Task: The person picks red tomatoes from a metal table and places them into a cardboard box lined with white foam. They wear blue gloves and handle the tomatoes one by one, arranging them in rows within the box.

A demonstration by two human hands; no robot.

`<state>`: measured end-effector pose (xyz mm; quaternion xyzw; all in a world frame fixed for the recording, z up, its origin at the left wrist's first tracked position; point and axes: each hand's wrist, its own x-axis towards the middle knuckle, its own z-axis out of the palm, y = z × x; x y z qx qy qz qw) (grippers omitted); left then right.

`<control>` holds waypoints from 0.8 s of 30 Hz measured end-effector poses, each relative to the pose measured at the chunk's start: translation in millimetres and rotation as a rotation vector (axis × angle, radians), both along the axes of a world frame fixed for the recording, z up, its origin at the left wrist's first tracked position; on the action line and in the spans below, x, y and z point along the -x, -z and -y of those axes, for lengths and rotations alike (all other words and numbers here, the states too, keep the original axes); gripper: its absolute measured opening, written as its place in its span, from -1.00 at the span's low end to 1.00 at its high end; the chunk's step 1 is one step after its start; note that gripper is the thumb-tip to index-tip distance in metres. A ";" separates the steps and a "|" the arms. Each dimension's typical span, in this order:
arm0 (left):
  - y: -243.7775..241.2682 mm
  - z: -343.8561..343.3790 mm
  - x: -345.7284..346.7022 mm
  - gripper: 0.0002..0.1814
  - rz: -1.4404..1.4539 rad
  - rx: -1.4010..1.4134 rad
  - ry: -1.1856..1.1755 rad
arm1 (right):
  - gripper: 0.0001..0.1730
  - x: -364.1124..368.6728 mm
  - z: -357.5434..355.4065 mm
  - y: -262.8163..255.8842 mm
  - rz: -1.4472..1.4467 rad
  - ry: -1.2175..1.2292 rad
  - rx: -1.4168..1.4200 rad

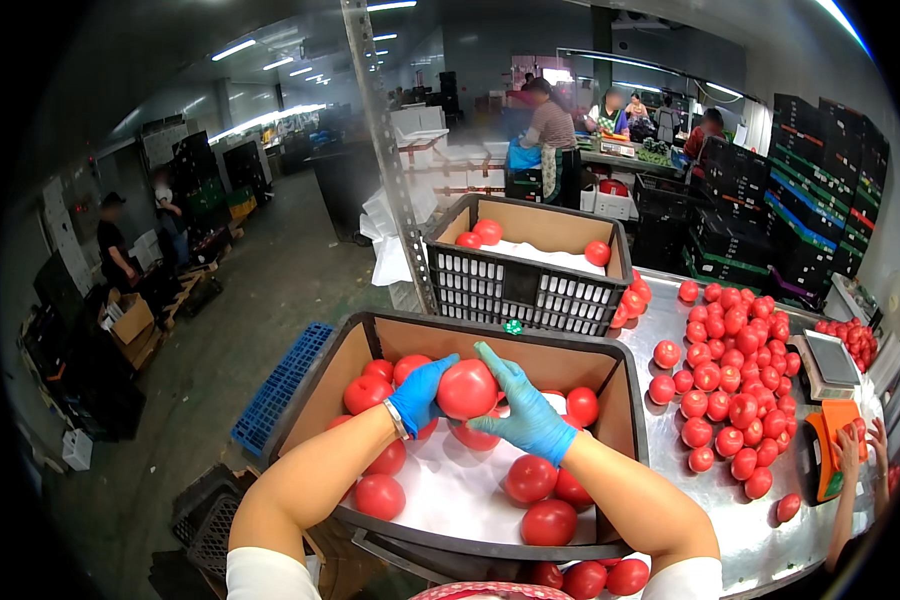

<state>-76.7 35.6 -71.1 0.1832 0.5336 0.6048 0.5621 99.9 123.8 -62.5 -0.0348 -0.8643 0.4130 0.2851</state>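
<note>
Just below me stands a black plastic crate (465,553) lined with brown cardboard and white paper, with several red tomatoes (379,496) along its sides. Over it, my left hand (422,394), in a blue glove with a band at the wrist, is closed around the left side of a large tomato (467,389). My right hand (526,409), in a paler blue-green glove, is beside the same tomato, thumb and fingers spread; whether it touches the fruit is unclear. More tomatoes lie beneath both hands.
A second crate (525,296) stands behind, against a perforated metal post (390,150). On the right, a steel table (645,450) bears a tomato pile (742,375), a scale (830,360) and an orange device (825,450) beside a co-worker's hands (851,450). A blue plastic pallet (281,386) lies left.
</note>
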 end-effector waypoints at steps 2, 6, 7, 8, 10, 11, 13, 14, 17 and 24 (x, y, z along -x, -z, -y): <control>3.5 2.0 3.2 -0.51 0.013 -0.026 0.025 | 0.06 -0.8 -1.2 -1.5 0.003 -0.045 0.100; -4.5 3.1 -6.6 -0.44 -0.033 -0.017 -0.004 | -0.01 -2.6 -7.2 -5.2 0.139 -0.115 0.433; -16.5 3.4 -15.3 -0.41 -0.057 0.022 0.009 | -0.06 -3.1 -6.3 -5.9 0.118 -0.137 0.523; -22.9 3.0 -19.4 -0.37 -0.081 0.060 0.023 | -0.10 -4.1 -4.5 -7.0 0.095 -0.159 0.612; -9.7 6.6 -1.3 -0.28 -0.103 0.081 0.182 | -0.20 -3.4 -1.8 -8.3 0.102 -0.199 0.775; -3.4 9.9 6.3 -0.24 -0.112 0.092 0.258 | -0.25 -2.6 -2.5 -9.2 0.133 -0.211 0.849; -14.4 11.4 -3.5 -0.22 -0.151 0.078 0.279 | -0.33 -3.4 -7.1 -6.9 0.191 -0.178 0.974; -21.9 11.8 -11.2 -0.20 -0.172 0.071 0.292 | -0.35 -3.7 -9.9 -4.8 0.217 -0.145 1.025; -34.9 8.7 -33.5 -0.16 -0.331 0.051 0.212 | -0.34 -6.5 -13.4 -6.3 0.279 -0.078 1.126; -28.1 9.9 -22.4 -0.14 -0.004 0.115 0.325 | -0.21 -5.0 -15.0 -10.3 0.399 -0.034 0.928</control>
